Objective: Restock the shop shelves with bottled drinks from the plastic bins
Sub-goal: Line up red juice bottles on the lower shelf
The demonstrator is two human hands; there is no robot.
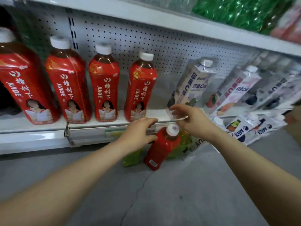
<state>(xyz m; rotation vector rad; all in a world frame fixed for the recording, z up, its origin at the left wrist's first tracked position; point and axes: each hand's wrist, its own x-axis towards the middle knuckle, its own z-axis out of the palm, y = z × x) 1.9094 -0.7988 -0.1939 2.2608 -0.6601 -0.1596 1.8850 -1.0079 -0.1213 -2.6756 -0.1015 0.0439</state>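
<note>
A person is reaching toward a low white shop shelf (32, 126) in a store. Four big red juice bottles (104, 84) with white caps are standing in a row on it, in front of a white back wall full of little holes (162, 46). To the right, white drink cartons (192, 84) are leaning on the same shelf. More cartons (254, 126) are lying lower down on the right. Another shelf (146, 15) is hanging above, with shiny green packs (241, 12) on it.

The floor (162, 201) is grey and hard, and a thin crack (138, 190) is running across it. One red juice bottle (161, 147) is standing on the floor just in front of the shelf, leaning a little. A green bottle (132, 156) is sitting on its left and a yellow-green bottle (184, 142) on its right.

The left hand (138, 132) is reaching by the red bottle's shoulder with loose, bent fingers, gripping nothing. I cannot tell if it is touching the bottle. The right hand (190, 119) is hovering just above the bottle's cap, pinching a thin white scrap (182, 118).
</note>
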